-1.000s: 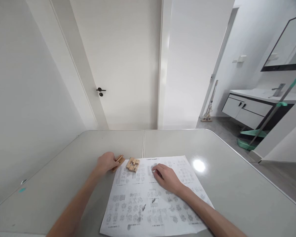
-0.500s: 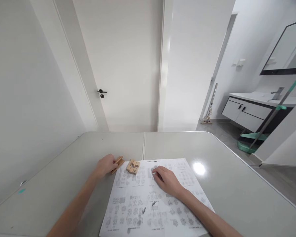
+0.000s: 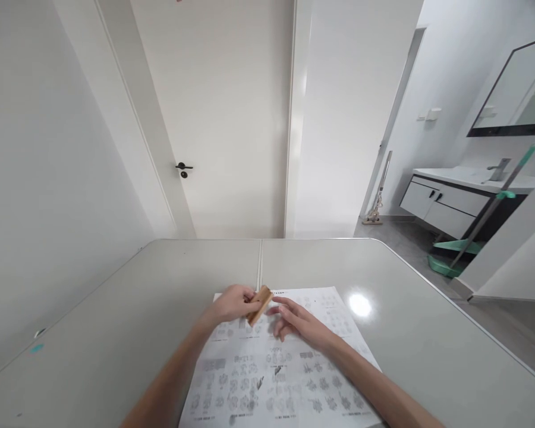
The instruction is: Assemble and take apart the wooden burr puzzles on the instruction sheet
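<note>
One table (image 3: 405,345) is filling the lower part of the frame and is carrying one printed sheet (image 3: 294,359) at bottom centre. Of the two hands, the left hand (image 3: 234,302) is the nearer, pinching one wooden piece (image 3: 260,304) at lower centre, which is lying to the right of this grip and slanting from lower left to upper right. The right hand (image 3: 302,324), its grip being loosely parted, is hovering just beside, but I cannot tell if touching.

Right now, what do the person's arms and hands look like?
The left forearm and right forearm are bare: no sleeves, watch or bracelets show. The left hand and right hand wear no gloves; the fingers look slim.
</note>
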A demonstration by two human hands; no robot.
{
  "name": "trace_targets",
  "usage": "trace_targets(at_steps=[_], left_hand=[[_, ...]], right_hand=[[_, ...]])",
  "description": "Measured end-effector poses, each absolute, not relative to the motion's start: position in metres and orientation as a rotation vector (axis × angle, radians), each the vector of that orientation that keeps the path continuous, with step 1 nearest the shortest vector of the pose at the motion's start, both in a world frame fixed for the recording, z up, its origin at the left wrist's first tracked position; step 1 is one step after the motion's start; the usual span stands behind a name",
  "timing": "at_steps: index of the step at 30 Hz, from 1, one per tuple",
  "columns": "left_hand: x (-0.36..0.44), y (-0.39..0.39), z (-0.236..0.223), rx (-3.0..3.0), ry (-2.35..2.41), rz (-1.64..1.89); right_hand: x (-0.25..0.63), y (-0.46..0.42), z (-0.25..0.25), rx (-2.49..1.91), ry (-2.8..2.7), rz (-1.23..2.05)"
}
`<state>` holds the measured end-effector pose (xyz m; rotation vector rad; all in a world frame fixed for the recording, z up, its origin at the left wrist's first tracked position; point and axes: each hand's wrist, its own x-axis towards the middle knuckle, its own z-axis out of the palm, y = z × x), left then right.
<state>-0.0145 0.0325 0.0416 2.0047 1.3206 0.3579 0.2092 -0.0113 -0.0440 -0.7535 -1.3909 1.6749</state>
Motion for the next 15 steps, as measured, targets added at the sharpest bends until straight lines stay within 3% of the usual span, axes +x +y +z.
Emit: trace_targets(at_steps=[3, 15], left_hand=[[0.014, 0.028, 0.032, 1.987, 1.167, 0.288], [0.035, 0.023, -0.006, 1.306, 0.897, 0.708]], right_hand=[[0.209, -0.012, -0.042, -0.604, -1.236, 1.861], [0.215, 0.004, -0.053, -0.762, -0.969, 1.686]])
